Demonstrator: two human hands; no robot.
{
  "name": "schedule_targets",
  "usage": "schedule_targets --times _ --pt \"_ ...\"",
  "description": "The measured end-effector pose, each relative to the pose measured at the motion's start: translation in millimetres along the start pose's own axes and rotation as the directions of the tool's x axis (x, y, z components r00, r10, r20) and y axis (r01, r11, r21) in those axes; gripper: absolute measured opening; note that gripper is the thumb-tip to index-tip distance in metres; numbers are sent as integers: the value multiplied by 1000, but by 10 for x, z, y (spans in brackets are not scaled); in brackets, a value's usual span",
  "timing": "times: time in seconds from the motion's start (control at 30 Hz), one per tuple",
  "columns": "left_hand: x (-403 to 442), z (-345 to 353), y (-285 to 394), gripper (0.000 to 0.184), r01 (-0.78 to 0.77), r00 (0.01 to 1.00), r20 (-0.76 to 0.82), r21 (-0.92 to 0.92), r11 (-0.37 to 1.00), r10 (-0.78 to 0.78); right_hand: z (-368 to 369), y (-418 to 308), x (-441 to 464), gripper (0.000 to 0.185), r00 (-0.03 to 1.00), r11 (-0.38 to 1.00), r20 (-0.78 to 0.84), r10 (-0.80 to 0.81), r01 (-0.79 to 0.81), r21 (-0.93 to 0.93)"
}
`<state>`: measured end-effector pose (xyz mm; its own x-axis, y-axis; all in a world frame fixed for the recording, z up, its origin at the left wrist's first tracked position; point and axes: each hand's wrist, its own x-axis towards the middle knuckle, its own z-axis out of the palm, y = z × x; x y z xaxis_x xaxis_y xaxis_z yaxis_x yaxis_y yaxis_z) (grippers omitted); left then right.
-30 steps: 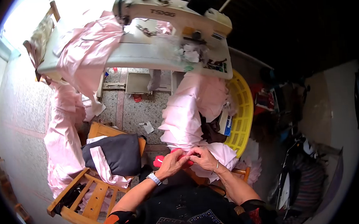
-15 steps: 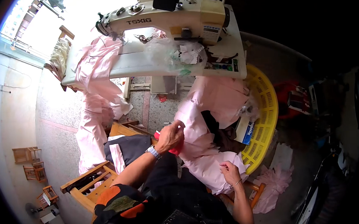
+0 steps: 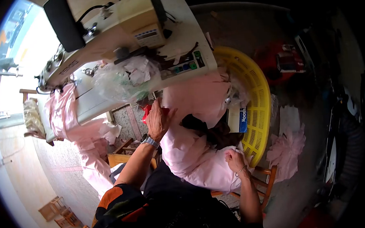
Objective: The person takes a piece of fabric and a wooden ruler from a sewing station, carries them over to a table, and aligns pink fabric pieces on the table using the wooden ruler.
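Head view: the left hand (image 3: 158,121) is holding a red item (image 3: 147,113) near the front edge of the sewing table (image 3: 188,39), its fingers hiding the exact grip. Curling closed, the right hand (image 3: 235,160) is resting on the pink fabric (image 3: 197,162) beside the yellow basket (image 3: 261,97); whether it is pinching any cloth, one cannot tell.
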<state>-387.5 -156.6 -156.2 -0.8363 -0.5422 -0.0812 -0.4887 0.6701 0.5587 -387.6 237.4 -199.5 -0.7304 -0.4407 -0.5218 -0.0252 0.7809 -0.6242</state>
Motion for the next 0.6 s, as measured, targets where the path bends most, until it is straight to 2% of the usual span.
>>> schedule_targets --times 0.03,0.07,0.17,0.2,0.23,0.3,0.37,0.43,0.47,0.5,0.57,0.6 --pt "49 20 24 70 9 999 34 13 1000 -9 -23 -61 108 15 1000 1000 -18 -3 3 10" --pt "90 131 -31 68 -28 1000 -1 10 1000 28 -62 -178 218 13 999 997 -52 2 3 78" --pt "217 242 -4 64 95 988 126 -37 995 -90 22 -117 553 11 972 987 -219 -87 113 110" --pt "208 423 -177 62 22 998 53 17 1000 -23 3 -134 640 11 961 991 -264 -85 109 80" --pt "236 412 -128 62 123 987 121 -116 986 -109 13 -70 741 12 979 988 -191 66 -37 149" --pt "268 423 -59 60 107 992 76 -56 993 -102 -47 -57 913 13 956 985 -277 93 -47 168" --pt "275 570 -179 60 27 1000 3 -83 996 -27 -44 54 1089 14 922 983 -376 98 -30 182" --pt "274 666 -211 59 -15 998 -59 -90 996 10 -130 41 1314 23 881 984 -453 139 -71 165" --pt "277 694 -202 59 -19 997 -79 -87 996 12 -198 40 1468 30 842 991 -530 103 -39 131" --pt "274 721 -188 58 -23 995 -103 -84 996 14 -292 23 1649 37 796 996 -602 61 -8 91" --pt "282 693 -131 58 19 997 -72 -69 997 -24 -668 -380 2069 55 689 988 -711 -138 146 -51" --pt "279 717 -155 58 15 997 -71 -73 997 -20 -745 -510 2191 57 717 998 -695 -60 49 -35"
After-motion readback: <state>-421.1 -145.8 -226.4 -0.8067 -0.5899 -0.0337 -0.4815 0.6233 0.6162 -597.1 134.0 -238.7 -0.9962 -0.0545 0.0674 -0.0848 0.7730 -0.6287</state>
